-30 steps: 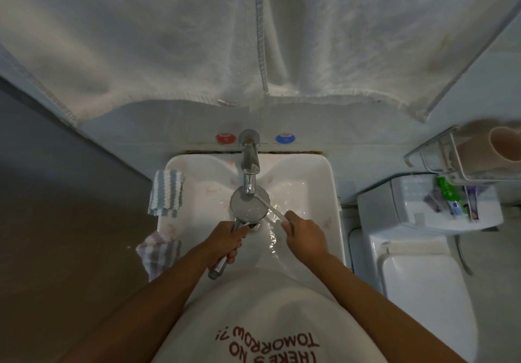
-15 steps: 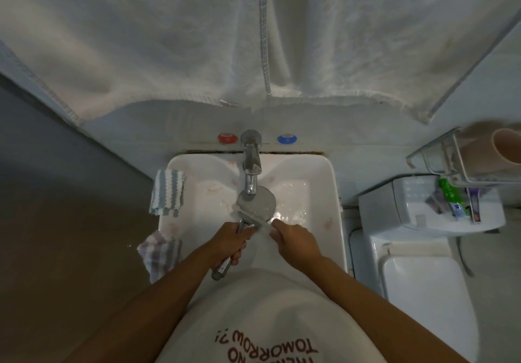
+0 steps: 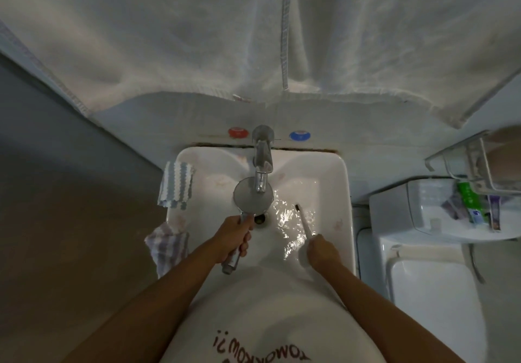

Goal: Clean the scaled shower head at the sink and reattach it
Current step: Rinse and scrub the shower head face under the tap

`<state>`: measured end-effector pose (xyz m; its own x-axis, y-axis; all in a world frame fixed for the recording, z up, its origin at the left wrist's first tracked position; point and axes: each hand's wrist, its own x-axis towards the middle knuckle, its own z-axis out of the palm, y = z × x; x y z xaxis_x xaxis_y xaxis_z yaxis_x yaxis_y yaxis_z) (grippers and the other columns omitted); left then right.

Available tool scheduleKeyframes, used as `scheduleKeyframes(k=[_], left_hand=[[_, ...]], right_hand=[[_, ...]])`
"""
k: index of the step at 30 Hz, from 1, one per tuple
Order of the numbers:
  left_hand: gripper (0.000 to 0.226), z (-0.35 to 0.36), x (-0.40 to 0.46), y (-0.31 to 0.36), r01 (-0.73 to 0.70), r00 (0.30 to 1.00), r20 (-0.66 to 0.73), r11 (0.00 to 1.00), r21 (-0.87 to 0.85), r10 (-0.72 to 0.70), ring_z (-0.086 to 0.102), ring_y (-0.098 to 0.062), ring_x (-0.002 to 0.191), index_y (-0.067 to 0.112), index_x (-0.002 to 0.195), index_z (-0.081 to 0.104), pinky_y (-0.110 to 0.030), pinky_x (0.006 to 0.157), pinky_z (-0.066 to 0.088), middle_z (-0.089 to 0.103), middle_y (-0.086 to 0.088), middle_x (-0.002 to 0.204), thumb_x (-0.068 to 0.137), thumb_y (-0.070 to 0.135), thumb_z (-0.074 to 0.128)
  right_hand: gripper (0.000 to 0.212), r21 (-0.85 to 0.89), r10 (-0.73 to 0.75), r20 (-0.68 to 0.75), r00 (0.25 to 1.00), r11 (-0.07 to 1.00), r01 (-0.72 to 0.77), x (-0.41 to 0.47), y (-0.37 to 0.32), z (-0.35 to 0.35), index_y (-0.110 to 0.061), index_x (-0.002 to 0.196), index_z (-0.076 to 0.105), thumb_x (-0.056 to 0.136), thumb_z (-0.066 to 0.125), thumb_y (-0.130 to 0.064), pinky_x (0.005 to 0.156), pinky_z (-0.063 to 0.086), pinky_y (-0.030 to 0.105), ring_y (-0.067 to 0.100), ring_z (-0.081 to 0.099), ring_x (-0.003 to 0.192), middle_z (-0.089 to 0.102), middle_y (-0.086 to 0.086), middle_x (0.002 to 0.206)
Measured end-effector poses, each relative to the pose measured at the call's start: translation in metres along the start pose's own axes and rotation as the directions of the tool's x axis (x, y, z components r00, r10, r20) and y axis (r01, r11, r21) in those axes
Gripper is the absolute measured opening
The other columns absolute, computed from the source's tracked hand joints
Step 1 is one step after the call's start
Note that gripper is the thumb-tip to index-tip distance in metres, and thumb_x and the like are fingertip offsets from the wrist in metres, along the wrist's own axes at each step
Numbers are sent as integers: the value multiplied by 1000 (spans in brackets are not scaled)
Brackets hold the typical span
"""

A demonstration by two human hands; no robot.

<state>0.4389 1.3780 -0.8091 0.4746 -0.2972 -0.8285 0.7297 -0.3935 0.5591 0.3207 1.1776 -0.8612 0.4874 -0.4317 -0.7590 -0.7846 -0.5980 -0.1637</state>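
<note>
Head view is showing the left hand (image 3: 234, 238) gripping the chrome shower head (image 3: 253, 195) by its handle, disc positioned under the faucet (image 3: 262, 162). Right hand (image 3: 321, 252) is grasping a toothbrush (image 3: 304, 221), apart from the disc, over the wet sink (image 3: 338, 176). Striped cloths (image 3: 176, 185) are draping the left rim.

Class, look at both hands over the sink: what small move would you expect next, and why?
Probably the right hand brings the toothbrush back onto the shower head. The left hand holds the head face-up under the faucet, while the brush is off to the side over the wet sink, touching nothing.
</note>
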Motion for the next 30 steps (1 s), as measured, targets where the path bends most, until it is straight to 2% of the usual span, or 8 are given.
scheduleKeyframes(k=[5,7,9,13,16,21,24,30], left_hand=[[39,10,1,8,-11,1000,9,995,-96,12,42,-17,42,8,83,50,-27,44,43,46,-4,55,98,44,46],[41,16,2,11,-30,999,20,994,-109,32,49,-20,46,7,82,51,-29,49,48,50,-5,58,98,44,45],[46,24,5,9,-43,999,12,997,-71,44,59,-23,59,4,87,59,-30,61,51,61,-7,69,99,46,42],[44,40,2,10,-28,998,-64,1000,14,29,65,-17,72,14,101,64,-23,57,48,70,-3,85,100,46,35],[39,43,2,7,-72,995,-75,997,-14,71,57,-16,61,12,99,59,-26,52,47,64,-8,77,101,42,35],[24,33,10,2,-186,968,-188,980,-76,169,63,-25,71,8,96,61,-40,75,54,67,-10,80,87,30,64],[58,19,15,9,-220,937,-299,970,-104,181,67,-26,89,18,126,43,-36,75,60,64,-8,107,79,13,77],[67,16,25,35,-281,895,-324,951,128,308,65,-25,97,15,118,54,-43,77,60,65,-9,116,63,35,87]], right_hand=[[32,43,75,-181,981,997,-68,-12,-25,-11,-1,117,56,98,44,-23,95,46,38,35,57,114,57,18,120],[41,308,30,-58,998,951,-11,-22,-45,-20,2,110,60,99,42,-33,90,51,39,37,62,105,63,22,110],[56,694,-63,257,964,707,-138,-43,-71,-32,0,99,65,99,39,-51,76,57,38,35,69,85,69,20,93],[63,822,-254,404,879,521,-228,-73,-105,-42,-5,105,66,96,38,-60,67,62,40,34,72,75,72,18,89],[51,806,-298,246,923,592,-24,-71,-105,-36,-7,108,60,99,38,-52,52,56,32,26,68,57,72,16,83],[41,636,-251,208,945,769,64,-70,-87,-34,-7,101,54,100,35,-43,40,29,16,13,52,44,59,5,78],[34,571,-222,250,943,820,42,-68,-78,-31,-7,106,46,100,35,-39,41,31,16,16,52,46,59,7,83],[16,478,-241,279,930,874,83,-53,-74,-43,-14,94,46,97,40,-29,50,43,31,24,55,51,63,11,82]])
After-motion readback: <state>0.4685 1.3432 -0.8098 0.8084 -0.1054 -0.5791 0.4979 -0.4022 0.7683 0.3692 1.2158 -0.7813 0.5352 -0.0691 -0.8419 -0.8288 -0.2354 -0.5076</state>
